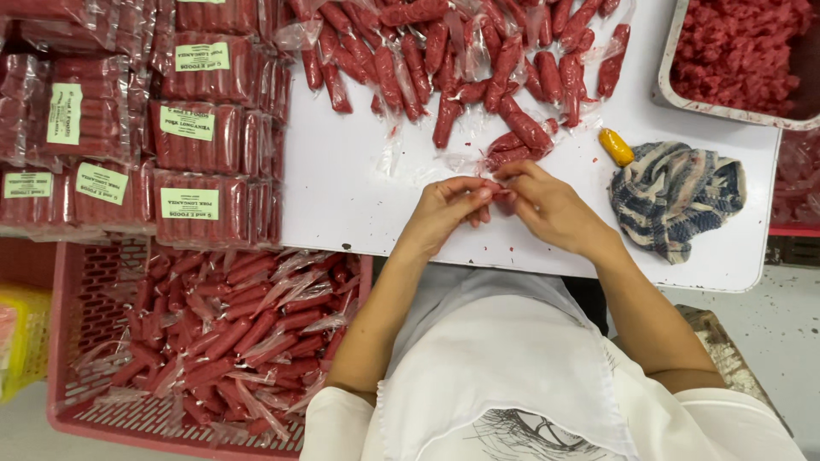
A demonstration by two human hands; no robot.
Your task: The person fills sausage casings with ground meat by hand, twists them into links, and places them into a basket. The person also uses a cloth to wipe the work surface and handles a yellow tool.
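My left hand and my right hand meet over the white table, fingertips pinched together on a small red sausage in clear plastic wrap. Just beyond my hands lies a heap of plastic-wrapped red sausages, spread across the far side of the table.
Stacked labelled packs of sausages fill the left. A pink crate below them holds several wrapped sausages. A metal tray of red ground meat sits far right. A striped cloth and a small yellow object lie right of my hands.
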